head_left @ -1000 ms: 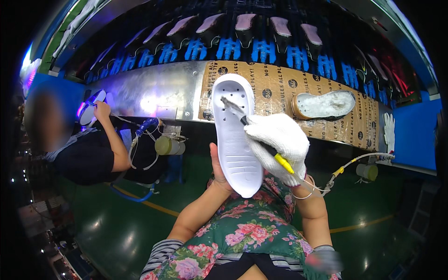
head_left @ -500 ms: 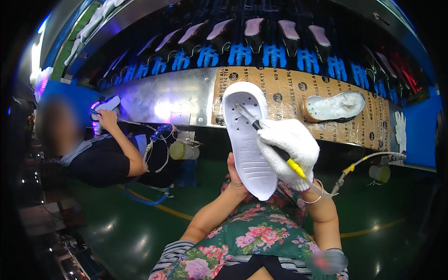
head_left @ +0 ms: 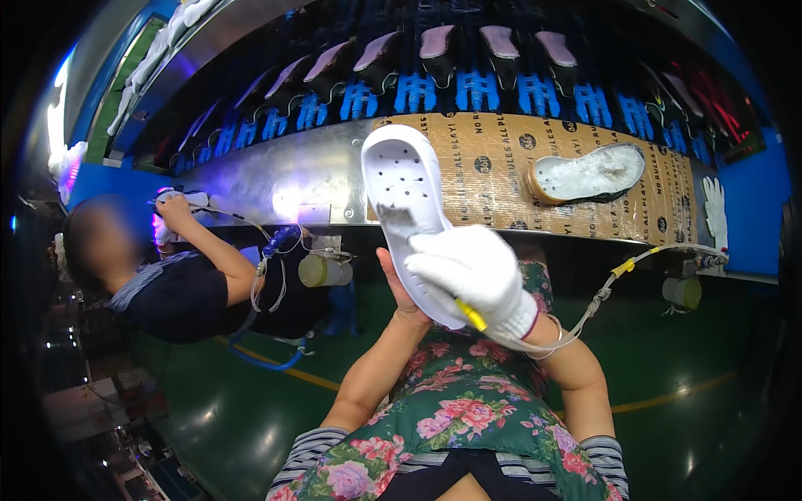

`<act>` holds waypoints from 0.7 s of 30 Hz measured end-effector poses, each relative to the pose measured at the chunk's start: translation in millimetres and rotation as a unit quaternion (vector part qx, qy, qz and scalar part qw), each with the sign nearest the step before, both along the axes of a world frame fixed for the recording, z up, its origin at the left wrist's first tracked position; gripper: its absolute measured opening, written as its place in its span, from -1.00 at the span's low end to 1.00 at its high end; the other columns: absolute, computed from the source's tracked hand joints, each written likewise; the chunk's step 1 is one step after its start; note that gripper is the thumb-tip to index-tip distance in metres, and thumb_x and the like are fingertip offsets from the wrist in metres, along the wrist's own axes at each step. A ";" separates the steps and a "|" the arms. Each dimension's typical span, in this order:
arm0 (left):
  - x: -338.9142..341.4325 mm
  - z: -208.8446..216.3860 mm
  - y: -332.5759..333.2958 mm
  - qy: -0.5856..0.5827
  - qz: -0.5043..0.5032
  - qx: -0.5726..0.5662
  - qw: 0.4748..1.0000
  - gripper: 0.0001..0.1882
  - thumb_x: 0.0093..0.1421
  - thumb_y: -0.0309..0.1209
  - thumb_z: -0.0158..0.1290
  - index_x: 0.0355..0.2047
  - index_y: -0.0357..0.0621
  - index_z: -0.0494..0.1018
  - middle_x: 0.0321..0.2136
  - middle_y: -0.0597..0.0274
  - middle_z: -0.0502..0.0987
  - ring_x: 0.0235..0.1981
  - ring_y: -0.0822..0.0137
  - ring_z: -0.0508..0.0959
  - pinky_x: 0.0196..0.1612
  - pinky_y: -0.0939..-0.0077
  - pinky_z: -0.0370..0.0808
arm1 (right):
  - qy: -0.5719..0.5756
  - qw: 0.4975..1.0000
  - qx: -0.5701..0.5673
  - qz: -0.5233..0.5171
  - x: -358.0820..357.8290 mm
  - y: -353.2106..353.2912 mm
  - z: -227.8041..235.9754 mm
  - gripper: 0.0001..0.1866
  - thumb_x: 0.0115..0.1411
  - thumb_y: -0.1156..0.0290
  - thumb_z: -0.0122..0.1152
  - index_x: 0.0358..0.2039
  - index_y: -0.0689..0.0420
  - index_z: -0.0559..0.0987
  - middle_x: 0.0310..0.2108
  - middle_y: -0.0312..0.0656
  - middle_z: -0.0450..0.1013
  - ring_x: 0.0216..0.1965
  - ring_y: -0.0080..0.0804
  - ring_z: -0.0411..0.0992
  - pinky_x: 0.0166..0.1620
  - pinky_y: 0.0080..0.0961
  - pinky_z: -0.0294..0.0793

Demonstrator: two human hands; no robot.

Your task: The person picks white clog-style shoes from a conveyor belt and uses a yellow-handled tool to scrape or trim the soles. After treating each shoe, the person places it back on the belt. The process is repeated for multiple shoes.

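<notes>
A white shoe sole (head_left: pixel 424 196) stands nearly upright in front of me, its inner side facing me, with small holes in its broad far end. My bare left hand (head_left: pixel 401 288) grips its near part from the left and underneath, thumb along the edge. My right hand (head_left: pixel 476 271), in a white knit glove, is closed on a hose-fed brush. The brush head (head_left: pixel 396 220) is dark, blurred and lies against the middle of the sole; the glove hides most of the handle. A yellow fitting shows below the glove, joined to a pale hose (head_left: pixel 589 311).
On the cardboard-covered bench (head_left: pixel 493 200) rests another sole (head_left: pixel 589 174), whitish inside with a tan rim. Behind stand shoe uppers on lasts (head_left: pixel 438 46) above blue clamps (head_left: pixel 477 90). A co-worker (head_left: pixel 180 280) works at left. A white glove (head_left: pixel 714 209) hangs at right.
The brush has moved from the sole's holed far end down to its middle. Both hands and the sole have shifted left, and the gloved hand now covers the sole's near right side.
</notes>
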State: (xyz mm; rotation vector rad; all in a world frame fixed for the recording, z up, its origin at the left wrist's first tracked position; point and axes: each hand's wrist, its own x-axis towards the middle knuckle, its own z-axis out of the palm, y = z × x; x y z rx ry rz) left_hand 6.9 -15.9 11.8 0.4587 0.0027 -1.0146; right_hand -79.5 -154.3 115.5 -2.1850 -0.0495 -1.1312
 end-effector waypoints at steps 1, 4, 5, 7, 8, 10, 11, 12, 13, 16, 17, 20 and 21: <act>-4.0 18.3 -12.0 0.127 -0.007 -0.182 0.975 0.19 0.22 0.64 -0.23 0.56 -0.01 0.06 0.39 -0.07 0.37 0.35 -0.09 0.45 0.42 -0.09 0.38 | -0.013 1.000 0.004 0.023 3.2 3.7 -4.2 -0.64 -0.05 0.50 0.55 -0.16 0.05 0.77 -0.12 -0.18 0.71 -0.12 -0.15 0.68 -0.06 -0.25 0.63; 7.4 5.8 -9.0 -0.050 0.002 -0.024 0.998 0.24 0.17 0.69 -0.25 0.57 0.01 0.05 0.38 -0.14 0.36 0.33 -0.12 0.46 0.40 -0.14 0.38 | 0.004 0.988 0.114 0.100 -2.8 0.3 6.9 -0.69 -0.02 0.49 0.54 -0.19 0.06 0.77 -0.15 -0.17 0.72 -0.12 -0.15 0.69 -0.04 -0.25 0.64; 6.7 8.7 -8.1 -0.005 0.037 -0.009 0.999 0.24 0.17 0.69 -0.24 0.57 0.02 0.05 0.38 -0.16 0.36 0.32 -0.12 0.46 0.40 -0.16 0.38 | 0.003 0.983 0.151 0.104 -2.5 -7.3 8.4 -0.70 -0.01 0.49 0.54 -0.19 0.07 0.77 -0.15 -0.16 0.72 -0.12 -0.15 0.69 -0.04 -0.24 0.64; 4.6 27.8 -17.9 0.121 0.050 -0.176 0.976 0.23 0.17 0.68 -0.22 0.55 0.00 0.08 0.35 -0.20 0.38 0.31 -0.14 0.47 0.39 -0.18 0.39 | 0.040 0.984 0.166 0.052 -5.2 -12.3 4.2 -0.69 0.02 0.50 0.52 -0.16 0.05 0.77 -0.12 -0.13 0.71 -0.11 -0.12 0.68 -0.03 -0.25 0.64; 5.5 25.6 -17.0 0.060 0.027 -0.152 0.986 0.23 0.17 0.68 -0.22 0.55 -0.02 0.09 0.32 -0.24 0.41 0.30 -0.16 0.48 0.37 -0.16 0.43 | 0.021 0.994 0.103 0.035 -4.5 -7.6 -0.4 -0.68 0.01 0.50 0.52 -0.15 0.05 0.77 -0.11 -0.14 0.71 -0.11 -0.12 0.68 -0.04 -0.25 0.64; 13.7 22.1 -18.6 0.009 0.005 -0.136 0.991 0.25 0.16 0.67 -0.19 0.53 -0.08 0.10 0.26 -0.34 0.45 0.24 -0.23 0.53 0.25 -0.18 0.55 | -0.014 0.998 0.063 0.010 4.0 14.5 -7.6 -0.64 -0.01 0.50 0.52 -0.13 0.03 0.76 -0.11 -0.17 0.71 -0.13 -0.13 0.68 -0.05 -0.25 0.64; 13.6 21.3 -18.6 0.011 -0.030 -0.153 0.988 0.24 0.16 0.65 -0.14 0.52 -0.10 0.11 0.28 -0.35 0.43 0.20 -0.30 0.55 0.18 -0.24 0.59 | 0.011 0.998 0.038 0.048 -3.3 11.5 -6.7 -0.63 -0.02 0.49 0.52 -0.13 0.00 0.75 -0.11 -0.20 0.71 -0.12 -0.16 0.68 -0.05 -0.25 0.64; 15.1 23.7 -19.0 0.029 -0.033 -0.185 0.982 0.23 0.16 0.64 -0.12 0.52 -0.09 0.12 0.29 -0.35 0.43 0.19 -0.32 0.55 0.18 -0.28 0.58 | 0.028 0.994 0.054 0.093 -4.9 9.1 -0.2 -0.63 -0.02 0.49 0.52 -0.14 0.00 0.76 -0.12 -0.19 0.71 -0.12 -0.16 0.68 -0.05 -0.24 0.64; 17.1 25.8 -20.0 0.046 -0.036 -0.217 0.974 0.22 0.17 0.64 -0.10 0.52 -0.08 0.12 0.29 -0.34 0.43 0.18 -0.34 0.55 0.18 -0.32 0.57 | 0.044 0.987 0.069 0.138 -6.0 7.0 3.7 -0.63 -0.03 0.49 0.53 -0.14 0.00 0.76 -0.12 -0.19 0.71 -0.11 -0.16 0.69 -0.04 -0.23 0.64; 19.5 32.6 -18.9 0.047 -0.001 -0.174 0.984 0.20 0.17 0.63 -0.09 0.52 -0.04 0.13 0.28 -0.33 0.43 0.18 -0.37 0.55 0.18 -0.37 0.55 | 0.023 0.984 0.119 0.128 -5.8 -10.3 3.6 -0.66 -0.03 0.52 0.52 -0.17 0.00 0.78 -0.15 -0.18 0.72 -0.11 -0.13 0.69 -0.01 -0.20 0.65; 17.7 31.8 -19.1 0.063 0.022 -0.146 0.987 0.18 0.17 0.63 -0.09 0.51 0.00 0.15 0.26 -0.31 0.44 0.17 -0.38 0.55 0.17 -0.40 0.55 | 0.019 0.984 0.149 0.101 -5.4 -5.3 -1.4 -0.66 -0.04 0.52 0.52 -0.18 0.01 0.78 -0.15 -0.16 0.72 -0.12 -0.14 0.69 -0.03 -0.22 0.64; 26.6 31.2 -23.1 0.025 -0.022 -0.182 0.983 0.17 0.16 0.62 -0.06 0.50 0.03 0.15 0.26 -0.30 0.42 0.14 -0.34 0.53 0.11 -0.37 0.58 | 0.007 0.996 0.035 0.079 -3.3 7.5 -6.7 -0.67 -0.01 0.48 0.52 -0.16 0.03 0.77 -0.17 -0.15 0.71 -0.15 -0.18 0.69 -0.10 -0.26 0.64; 29.0 30.6 -23.8 0.043 -0.031 -0.197 0.979 0.16 0.16 0.62 -0.05 0.50 0.04 0.15 0.26 -0.29 0.41 0.12 -0.33 0.52 0.09 -0.36 0.59 | 0.019 0.996 0.023 0.088 -5.7 11.3 -0.6 -0.74 0.06 0.46 0.52 -0.19 0.04 0.77 -0.22 -0.21 0.70 -0.17 -0.21 0.69 -0.12 -0.29 0.64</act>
